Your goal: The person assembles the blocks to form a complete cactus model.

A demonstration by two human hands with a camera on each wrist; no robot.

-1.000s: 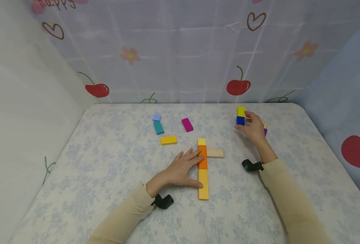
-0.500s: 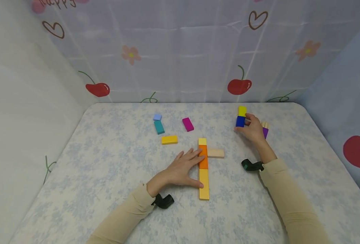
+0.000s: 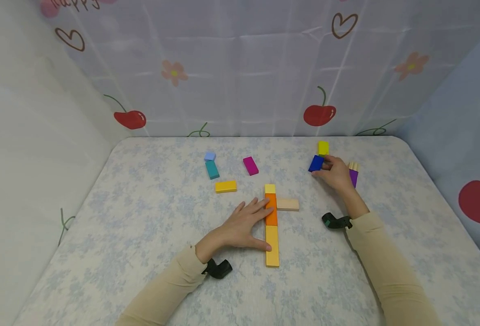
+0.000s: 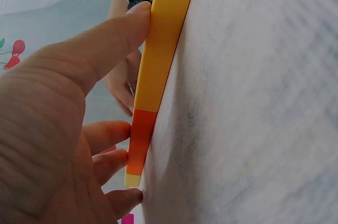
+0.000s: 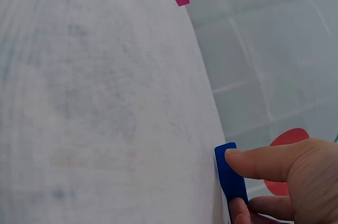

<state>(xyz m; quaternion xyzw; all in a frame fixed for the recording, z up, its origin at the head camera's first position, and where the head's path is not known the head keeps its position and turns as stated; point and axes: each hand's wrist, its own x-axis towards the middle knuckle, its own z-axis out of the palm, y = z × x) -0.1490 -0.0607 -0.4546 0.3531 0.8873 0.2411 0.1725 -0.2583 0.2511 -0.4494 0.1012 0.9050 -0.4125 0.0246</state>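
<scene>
My right hand (image 3: 336, 174) pinches a blue block (image 3: 316, 163) between thumb and fingers at the table's back right; the right wrist view shows the thumb on the face of the blue block (image 5: 231, 172). Just behind it lies a yellow block (image 3: 323, 148). My left hand (image 3: 241, 226) is spread, its fingertips touching a straight row made of a pale yellow block (image 3: 270, 188), an orange block (image 3: 271, 210) and a long yellow-orange block (image 3: 272, 249). In the left wrist view the thumb rests against the long yellow-orange block (image 4: 166, 39). A plain wooden block (image 3: 287, 204) juts right from the row.
Left of centre lie a yellow block (image 3: 225, 186), a teal block (image 3: 212, 170) and a light blue block (image 3: 210, 156). A magenta block (image 3: 250, 165) is farther back. Beside my right hand lies a purple block (image 3: 353, 177) with pale pieces at its end. A printed curtain hangs behind.
The blue block has turned and come slightly left, away from the yellow block, in my right hand's fingers. My left hand has stayed on the row.
</scene>
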